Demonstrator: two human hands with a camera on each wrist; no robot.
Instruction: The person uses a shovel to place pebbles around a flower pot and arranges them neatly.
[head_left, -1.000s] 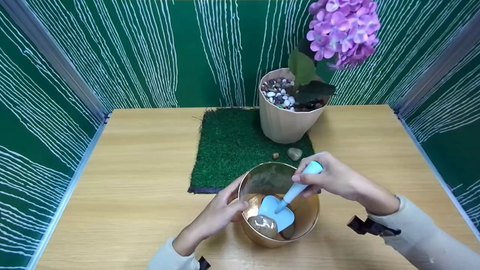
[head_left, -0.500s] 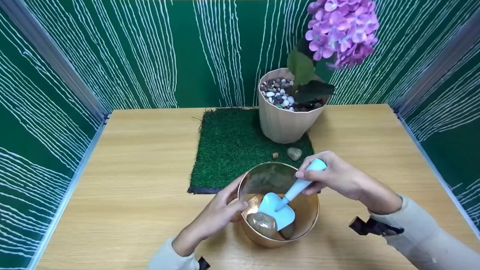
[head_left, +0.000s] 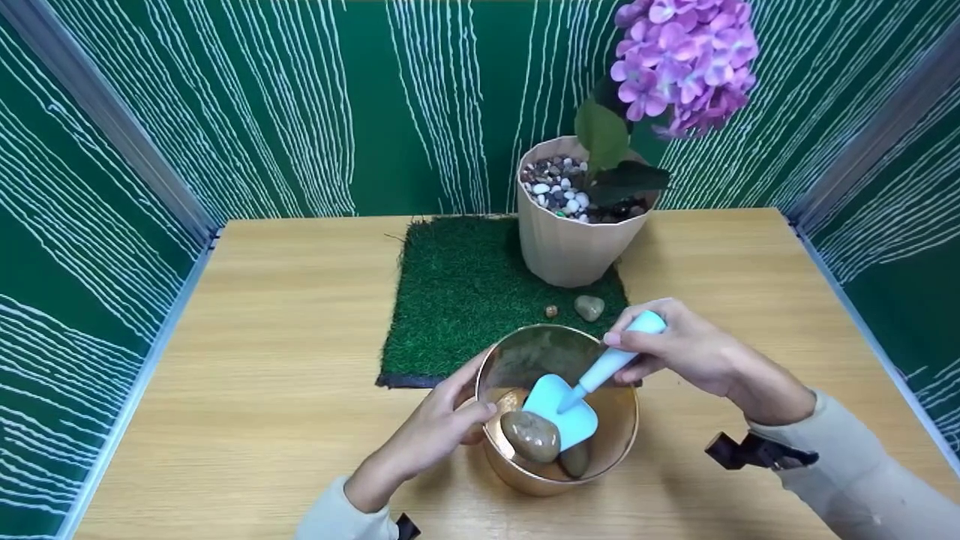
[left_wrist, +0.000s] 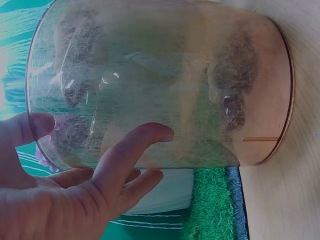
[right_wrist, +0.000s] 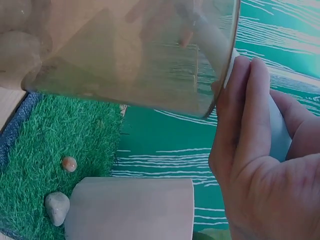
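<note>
My left hand [head_left: 442, 420] grips the side of a clear amber plastic bucket [head_left: 532, 486], its thumb hooked over the rim and its fingers along the outside wall. In my right hand [head_left: 675, 349] is a small light blue shovel [head_left: 566, 412], pinched by its handle, with the blade down inside the bucket. A large glossy brown stone [head_left: 531, 436] leans against the left edge of the blade. Another darker stone [head_left: 576, 460] lies lower in the bucket. The left wrist view shows the bucket's wall [left_wrist: 150, 100] with the stones blurred behind it.
Behind the bucket lies a green turf mat [head_left: 465, 300]. A pale ribbed pot [head_left: 570, 251] with pebbles and a purple flower [head_left: 686, 67] stands at its back right. On the mat sit a grey stone [head_left: 589, 307] and a tiny brown one [head_left: 551, 311]. Green walls surround the wooden table [head_left: 262, 337].
My right hand has drawn the shovel a little up and to the right. The large brown stone has risen slightly along with the blade. The left hand and bucket stay put.
</note>
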